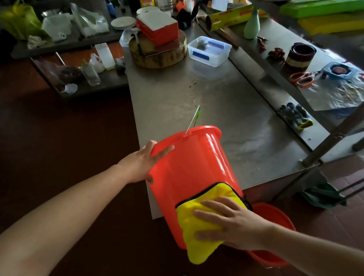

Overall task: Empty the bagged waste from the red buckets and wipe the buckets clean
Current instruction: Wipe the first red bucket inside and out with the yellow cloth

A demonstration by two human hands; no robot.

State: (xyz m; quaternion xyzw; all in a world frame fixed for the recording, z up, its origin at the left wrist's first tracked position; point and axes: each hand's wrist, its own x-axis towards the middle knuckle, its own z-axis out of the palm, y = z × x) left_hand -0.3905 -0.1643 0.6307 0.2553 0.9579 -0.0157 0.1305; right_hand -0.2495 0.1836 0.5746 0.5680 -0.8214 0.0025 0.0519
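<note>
A red bucket [193, 166] lies tilted on the near corner of the steel table [228, 91], its rim pointing away from me and its base toward me. My left hand [142, 162] rests on the bucket's left side near the rim, fingers straight along the wall. My right hand [229, 223] presses a yellow cloth [196, 236] flat against the bucket's outer wall near the base. A second red bucket [276, 238] stands on the floor below, mostly hidden behind my right arm.
Far end of the table holds a round chopping block [160, 54] with a red-and-white box [159, 28] on it, and a clear lidded container [209, 50]. A lower shelf on the right carries gloves [296, 113], scissors [301, 78] and foil. Brown tiled floor lies to the left.
</note>
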